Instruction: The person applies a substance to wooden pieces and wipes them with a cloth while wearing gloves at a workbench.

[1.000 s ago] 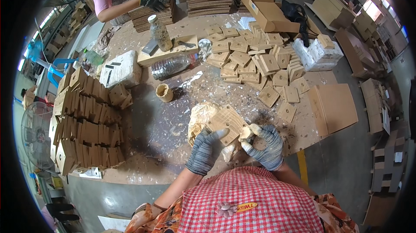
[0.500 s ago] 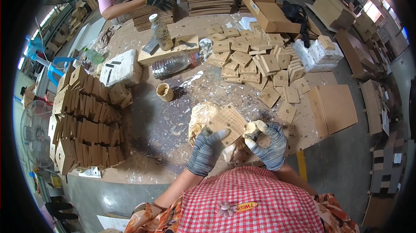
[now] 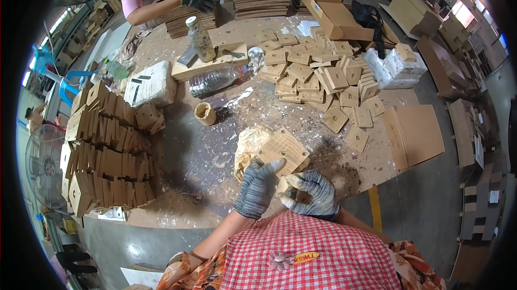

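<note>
My left hand (image 3: 255,187), in a grey knitted glove, is closed on a flat square wooden block (image 3: 284,150) with small drilled holes. Its thumb presses on the block's upper face. Just to the right, my gloved right hand (image 3: 314,194) pinches a small pale wad (image 3: 283,185) against the block's lower edge; what the wad is made of I cannot make out. A crumpled cream cloth (image 3: 249,147) lies behind and left of the held block.
Loose wooden blocks (image 3: 312,74) are heaped at the back right, and stacked ones (image 3: 107,155) stand at the left. A small cup (image 3: 204,114), a plastic bottle (image 3: 214,82) and a glass bottle (image 3: 200,40) are on the table. A co-worker's gloved hand (image 3: 200,0) rests on boards at the back.
My right hand has moved left and toward me with the pale wad, from the block's right corner to its lower edge. My left hand and the block stay nearly in place.
</note>
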A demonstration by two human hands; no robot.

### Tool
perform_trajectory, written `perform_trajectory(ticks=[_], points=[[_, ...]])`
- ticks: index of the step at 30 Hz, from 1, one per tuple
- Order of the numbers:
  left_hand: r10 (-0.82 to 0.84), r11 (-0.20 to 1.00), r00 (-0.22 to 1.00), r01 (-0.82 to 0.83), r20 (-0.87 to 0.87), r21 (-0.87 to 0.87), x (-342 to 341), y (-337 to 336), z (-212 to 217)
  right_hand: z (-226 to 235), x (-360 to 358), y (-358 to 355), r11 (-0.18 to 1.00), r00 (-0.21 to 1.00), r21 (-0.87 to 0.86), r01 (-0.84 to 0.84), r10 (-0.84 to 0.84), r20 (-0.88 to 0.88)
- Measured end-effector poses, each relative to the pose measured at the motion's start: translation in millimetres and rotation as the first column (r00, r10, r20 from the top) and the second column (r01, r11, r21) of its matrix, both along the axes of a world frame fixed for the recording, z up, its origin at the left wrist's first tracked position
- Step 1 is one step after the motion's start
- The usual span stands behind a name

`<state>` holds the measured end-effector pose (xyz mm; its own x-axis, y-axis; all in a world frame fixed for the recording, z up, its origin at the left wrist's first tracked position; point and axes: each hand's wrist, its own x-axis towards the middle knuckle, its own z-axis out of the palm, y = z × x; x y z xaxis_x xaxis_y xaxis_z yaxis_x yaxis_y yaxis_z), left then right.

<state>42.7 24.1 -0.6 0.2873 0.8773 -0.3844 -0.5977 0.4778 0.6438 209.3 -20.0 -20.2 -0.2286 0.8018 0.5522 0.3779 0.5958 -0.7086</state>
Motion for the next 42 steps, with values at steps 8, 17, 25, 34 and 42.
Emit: perform_trajectory(ticks=[8,17,25,34,42], points=[[-0.016,0.999,0.995,0.018,0.099,-0.026,-3,1,3,-1,12,2,0.992,0.991,-0.077,0.096,-0.102,-0.086],[-0.104,0.994,0.994,0.105,0.034,-0.015,-5,-1,12,4,37,21,0.950,0.949,-0.023,0.311,-0.311,-0.040],[-0.322,0.940,0.944,0.310,-0.073,-0.140,-22,11,-2,1,50,23,0.914,0.911,-0.196,0.356,-0.386,-0.145],[-0.076,0.992,0.997,0.073,-0.017,-0.105,-7,4,-21,11,25,9,0.975,0.961,-0.059,0.215,-0.222,-0.163],[-0.102,0.984,0.991,0.087,-0.092,-0.156,-7,4,-15,5,6,0,0.994,0.999,-0.098,0.046,-0.043,0.031]])
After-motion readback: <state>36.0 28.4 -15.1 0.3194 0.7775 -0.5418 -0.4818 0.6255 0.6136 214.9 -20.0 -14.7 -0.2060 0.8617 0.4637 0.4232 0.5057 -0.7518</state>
